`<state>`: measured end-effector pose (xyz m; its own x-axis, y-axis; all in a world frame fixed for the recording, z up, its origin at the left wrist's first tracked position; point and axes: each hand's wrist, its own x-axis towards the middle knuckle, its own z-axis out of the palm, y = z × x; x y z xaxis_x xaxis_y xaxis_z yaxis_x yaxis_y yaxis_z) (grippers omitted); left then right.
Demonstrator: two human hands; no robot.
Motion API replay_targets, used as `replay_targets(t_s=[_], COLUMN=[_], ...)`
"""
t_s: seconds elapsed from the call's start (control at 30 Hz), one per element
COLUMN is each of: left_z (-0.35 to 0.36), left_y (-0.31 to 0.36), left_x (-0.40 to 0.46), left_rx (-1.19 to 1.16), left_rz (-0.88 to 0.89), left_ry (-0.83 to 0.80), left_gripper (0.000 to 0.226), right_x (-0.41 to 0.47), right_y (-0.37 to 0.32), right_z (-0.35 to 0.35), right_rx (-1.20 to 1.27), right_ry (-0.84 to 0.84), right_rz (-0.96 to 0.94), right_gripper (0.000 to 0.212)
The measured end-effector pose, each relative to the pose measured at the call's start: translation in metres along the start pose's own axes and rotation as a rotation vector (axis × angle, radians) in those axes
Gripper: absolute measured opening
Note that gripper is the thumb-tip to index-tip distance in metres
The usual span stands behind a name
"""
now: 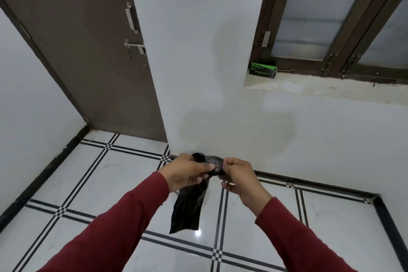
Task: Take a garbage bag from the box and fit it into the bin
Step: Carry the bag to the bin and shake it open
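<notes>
1. At lower centre of the frame, the left hand [187, 172] and right hand [240, 180], both in red sleeves, pinch the top of a black garbage bag [187, 210].
2. The bag's folded strip hangs below the hands, over the white tiled floor [110, 179].
3. At upper right, a green and black box [263, 71] sits on the window ledge [320, 89].
4. A brown door [84, 51] fills the upper left.

We had one view only; the head camera looked forward and down, close over both hands, facing the wall [220, 73] and floor [110, 183].
</notes>
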<state>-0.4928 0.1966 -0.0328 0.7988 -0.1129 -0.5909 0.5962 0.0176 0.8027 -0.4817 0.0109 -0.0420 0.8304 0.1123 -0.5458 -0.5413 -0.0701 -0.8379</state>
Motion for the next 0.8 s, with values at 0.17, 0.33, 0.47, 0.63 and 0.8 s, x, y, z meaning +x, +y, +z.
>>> replay_targets(t_s=[0.17, 0.33, 0.47, 0.63, 0.8], left_z=[-0.055, -0.097, -0.109, -0.099, -0.097], left_y=[-0.025, -0.049, -0.058, -0.039, -0.043], left_x=[-0.020, -0.045, -0.055, -0.054, -0.037], left_rx=[-0.045, 0.507, 0.851, -0.033, -0.017], left_rz=[0.086, 0.115, 0.302, 0.095, 0.119], left_ry=[0.329, 0.327, 0.302, 0.008, 0.041], left_gripper=[0.021, 0.023, 0.030, 0.021, 0.033], right_x=[-0.011, -0.022, -0.025, -0.021, -0.010], right_y=[0.019, 0.030, 0.035, 0.040, 0.038], right_z=[0.060, 0.097, 0.125, 0.137, 0.127], right_rx=[0.280, 0.665, 0.616, 0.428, 0.445], right_ry=[0.088, 0.038, 0.062, 0.112, -0.023], right_rz=[0.198, 0.316, 0.237, 0.052, 0.059], right_gripper=[0.014, 0.013, 0.021, 0.025, 0.010])
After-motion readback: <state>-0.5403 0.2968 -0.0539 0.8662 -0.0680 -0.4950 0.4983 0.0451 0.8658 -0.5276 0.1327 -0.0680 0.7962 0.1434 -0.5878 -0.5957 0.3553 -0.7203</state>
